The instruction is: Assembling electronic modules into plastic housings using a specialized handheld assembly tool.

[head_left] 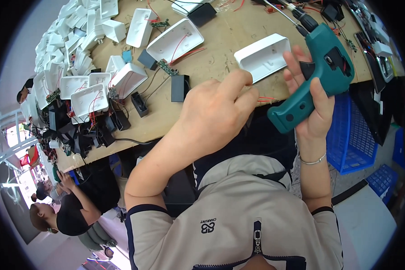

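Observation:
In my right hand (pixel 317 108) is a teal power drill (pixel 330 58), its body tilted and its front end toward the far side of the table. My thumb lies on the near side of its handle, with fingers behind it near the black trigger. My left hand (pixel 218 112) is closed, fingertips pinched just by the near left edge of a white plastic case (pixel 263 56). Whatever is between those fingertips is hidden. The case lies open side up on the table. Thin red wires (pixel 267 99) show between my left hand and the drill handle.
White cases with red wires and circuit boards (pixel 166 67) cover the table's left, before a heap of white shells (pixel 72 40). A black box (pixel 180 87) stands near my left wrist. Blue crates (pixel 351 135) stand below the right edge. Another person (pixel 72 211) sits at lower left.

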Tool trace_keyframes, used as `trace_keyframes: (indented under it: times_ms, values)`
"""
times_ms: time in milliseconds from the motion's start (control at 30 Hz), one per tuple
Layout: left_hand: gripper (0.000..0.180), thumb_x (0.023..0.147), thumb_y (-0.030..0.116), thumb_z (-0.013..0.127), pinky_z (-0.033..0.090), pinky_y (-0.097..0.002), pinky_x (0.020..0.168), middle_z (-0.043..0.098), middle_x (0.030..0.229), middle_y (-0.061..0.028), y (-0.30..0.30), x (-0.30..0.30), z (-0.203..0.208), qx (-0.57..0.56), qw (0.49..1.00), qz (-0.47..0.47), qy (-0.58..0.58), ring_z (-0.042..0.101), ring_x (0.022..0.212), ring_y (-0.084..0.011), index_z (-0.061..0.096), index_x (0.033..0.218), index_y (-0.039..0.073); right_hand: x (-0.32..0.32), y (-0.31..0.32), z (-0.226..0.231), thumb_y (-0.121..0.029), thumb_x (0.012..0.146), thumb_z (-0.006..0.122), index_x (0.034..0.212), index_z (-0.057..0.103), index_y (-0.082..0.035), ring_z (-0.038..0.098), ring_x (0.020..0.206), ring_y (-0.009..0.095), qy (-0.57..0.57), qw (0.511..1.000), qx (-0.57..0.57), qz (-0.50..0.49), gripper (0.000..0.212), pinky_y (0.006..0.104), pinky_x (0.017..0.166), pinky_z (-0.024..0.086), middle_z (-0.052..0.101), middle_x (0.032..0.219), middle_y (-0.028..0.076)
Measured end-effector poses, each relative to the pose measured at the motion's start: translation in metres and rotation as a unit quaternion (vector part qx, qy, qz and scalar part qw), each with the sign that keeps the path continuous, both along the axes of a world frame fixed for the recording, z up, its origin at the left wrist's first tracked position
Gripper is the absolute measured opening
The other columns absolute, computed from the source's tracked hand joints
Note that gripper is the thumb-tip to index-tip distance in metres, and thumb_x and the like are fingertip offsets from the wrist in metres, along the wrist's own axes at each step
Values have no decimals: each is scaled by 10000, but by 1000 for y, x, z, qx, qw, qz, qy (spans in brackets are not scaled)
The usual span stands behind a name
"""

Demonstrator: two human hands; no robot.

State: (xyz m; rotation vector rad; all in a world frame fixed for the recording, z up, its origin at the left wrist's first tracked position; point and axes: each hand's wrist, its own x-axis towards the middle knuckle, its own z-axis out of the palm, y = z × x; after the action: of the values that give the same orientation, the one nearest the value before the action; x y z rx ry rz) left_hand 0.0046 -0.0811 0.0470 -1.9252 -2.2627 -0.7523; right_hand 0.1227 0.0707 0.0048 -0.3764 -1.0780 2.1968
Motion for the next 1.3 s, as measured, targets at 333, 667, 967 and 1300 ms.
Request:
trace_keyframes:
  times_ms: [333,667,967,1300]
  values:
    - [179,682,45,673,452,-321,487,539,723,-50,25,23,-39,158,973,68,-151,565,573,-218,620,852,60,-1,-9,-4,-165,874,570,1345,282,49,353,1284,358,-7,1000,-27,-6,592,422,1073,313,348,1367,228]
    - [106,713,63,682,405,-313,485,541,704,-37,33,31,-42,185,956,157,-166,538,557,-203,627,802,79,14,-6,-4,-96,843,610,1329,343,-8,490,1171,343,22,999,-37,-22,562,431,953,438,464,1272,194]
    - [169,670,13,677,361,-303,511,535,694,-28,40,44,-37,213,954,139,-162,519,570,-199,607,811,74,56,4,4,-228,869,577,1368,229,38,550,1099,329,-42,991,125,-20,664,378,844,522,390,1298,312]
    - [109,653,99,689,254,-403,766,528,989,-70,53,31,-35,194,945,255,58,483,880,-214,628,744,93,127,2,19,-300,773,704,1335,260,85,560,608,115,-200,939,266,-84,813,210,505,465,486,1209,304]
